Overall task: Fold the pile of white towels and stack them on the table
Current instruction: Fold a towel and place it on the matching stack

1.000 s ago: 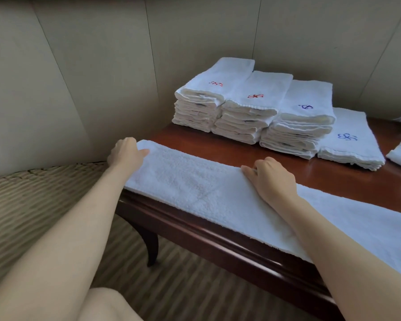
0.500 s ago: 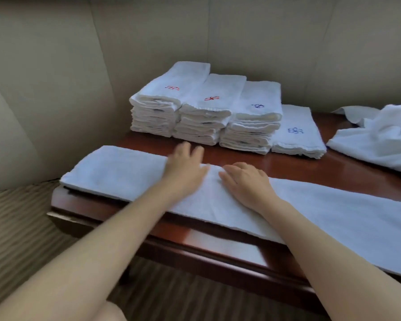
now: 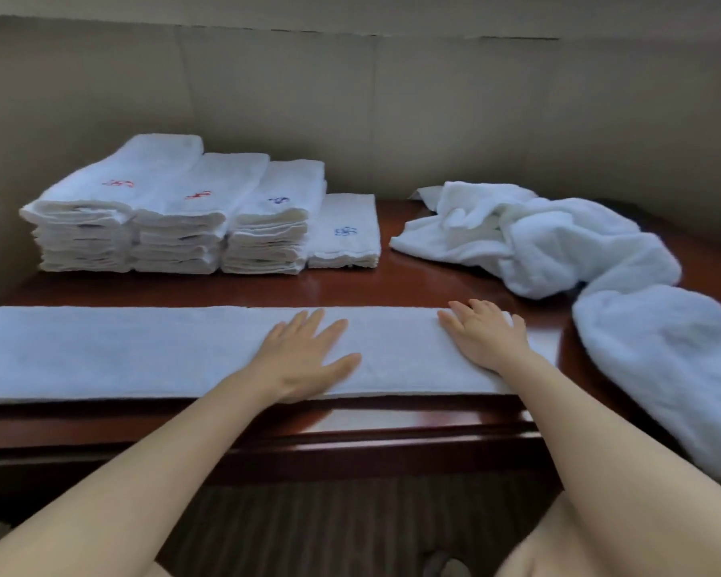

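Dark wooden table (image 3: 413,285) carries everything. Flat under the spread, relaxed fingers of the left hand (image 3: 304,356) and right hand (image 3: 485,337) lies a long towel (image 3: 142,351), soft and limp; best pinched at its end corners. Beyond the fingertips stand folded stacks (image 3: 175,218); right of them, a rumpled pile (image 3: 558,247).

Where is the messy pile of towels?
The messy towel pile lies on the table's right side, right of the folded stacks and beyond the right hand.
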